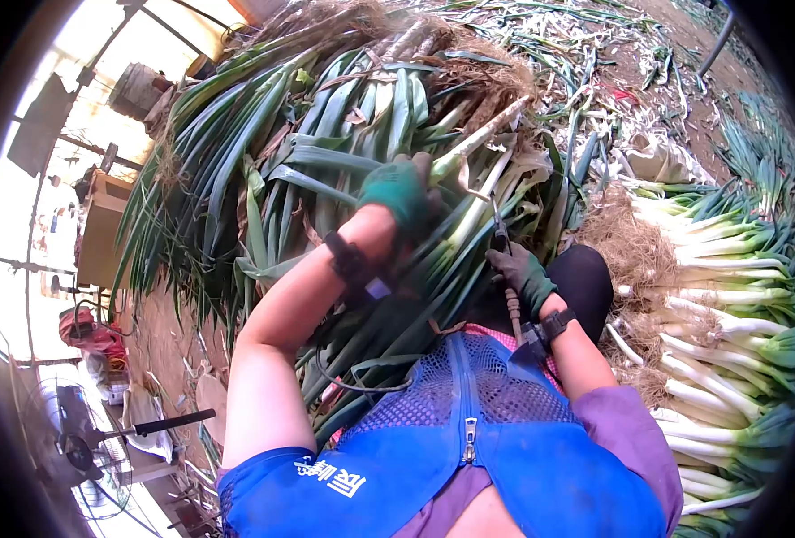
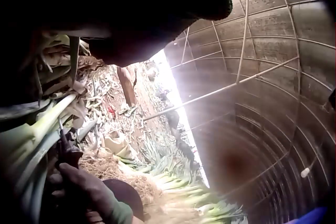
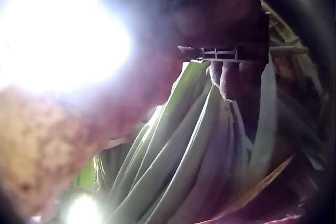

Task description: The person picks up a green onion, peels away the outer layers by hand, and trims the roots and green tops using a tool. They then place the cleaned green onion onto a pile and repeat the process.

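head view: leeks heaped on brown ground, a fan apart.

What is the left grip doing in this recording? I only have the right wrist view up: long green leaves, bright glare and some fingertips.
Observer: In the head view, the left grip, gloved in green, holds a leek-like stalk.

Reviewer: And where does the tool in the right grip point? Its tip doesn't show here.

Observer: The head view has the right grip around the tool, whose thin tip points away from the person's body.

Reviewer: Anything laid out beside the person?

Observer: Yes, a row of pale-stemmed plants lies on the person's right, roots on the side nearer the person.
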Available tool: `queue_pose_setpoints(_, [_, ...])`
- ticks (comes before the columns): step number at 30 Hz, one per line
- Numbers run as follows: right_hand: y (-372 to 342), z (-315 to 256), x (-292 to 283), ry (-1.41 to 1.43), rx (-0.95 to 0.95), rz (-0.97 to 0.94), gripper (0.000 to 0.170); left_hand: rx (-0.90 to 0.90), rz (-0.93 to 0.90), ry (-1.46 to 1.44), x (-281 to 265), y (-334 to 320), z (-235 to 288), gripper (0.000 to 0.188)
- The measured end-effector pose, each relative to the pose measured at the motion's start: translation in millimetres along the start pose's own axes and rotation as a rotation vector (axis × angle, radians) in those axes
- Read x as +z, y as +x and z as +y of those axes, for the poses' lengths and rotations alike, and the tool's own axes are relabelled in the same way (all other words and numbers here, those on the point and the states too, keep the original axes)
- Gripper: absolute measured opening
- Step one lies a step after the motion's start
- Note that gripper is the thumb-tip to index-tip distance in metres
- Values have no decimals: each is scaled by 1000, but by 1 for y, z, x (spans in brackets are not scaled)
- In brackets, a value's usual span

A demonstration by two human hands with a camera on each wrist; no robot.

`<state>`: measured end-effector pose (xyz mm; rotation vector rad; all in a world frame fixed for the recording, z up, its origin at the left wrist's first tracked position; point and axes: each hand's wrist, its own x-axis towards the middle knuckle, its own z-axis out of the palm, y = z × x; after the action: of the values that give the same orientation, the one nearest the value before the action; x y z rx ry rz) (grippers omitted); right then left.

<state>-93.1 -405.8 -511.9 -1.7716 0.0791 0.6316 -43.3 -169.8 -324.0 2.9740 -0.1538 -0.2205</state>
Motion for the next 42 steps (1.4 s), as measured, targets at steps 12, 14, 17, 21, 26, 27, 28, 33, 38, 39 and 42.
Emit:
queue_pose_setpoints(12, [-78, -29, 5, 59, -102, -14, 35, 32, -215, 160, 77, 17, 12, 52])
queue_pose_setpoints(14, [-95, -35, 8, -53, -74, -16, 37, 12, -264, 202, 65, 14, 14, 51])
queue_pose_setpoints(17, [-109, -48, 7, -162, -76, 96, 40, 19, -334, 113, 78, 32, 3, 52])
queue_pose_setpoints(21, [-111, -50, 14, -236, -87, 45, 42, -24, -307, -7, 86, 31, 3, 63])
queue_pose_setpoints(26, [-99, -34, 14, -194, -97, 8, 37, -21, -390, -94, 70, 23, -2, 42])
queue_pose_setpoints(27, [-95, -22, 14, -219, -172, 6, 35, -33, -426, -92, 71, 26, -4, 41])
queue_pose_setpoints(28, [-94, -16, 15, -240, -243, 7, 33, -42, -465, -89, 73, 28, -6, 41])
queue_pose_setpoints(33, [-110, -40, 25, -163, -104, 9, 36, -85, -465, -130, 73, 27, -8, 40])
queue_pose_setpoints(38, [-111, -43, 15, -44, -14, 32, 29, -38, -477, -245, 75, 19, -5, 40])
queue_pose_setpoints(39, [-110, -38, 15, -128, -76, 33, 31, -36, -487, -241, 78, 20, -7, 40])
queue_pose_setpoints(42, [-123, -48, 23, -109, -48, 2, 31, -18, -531, -199, 74, 13, -5, 42])
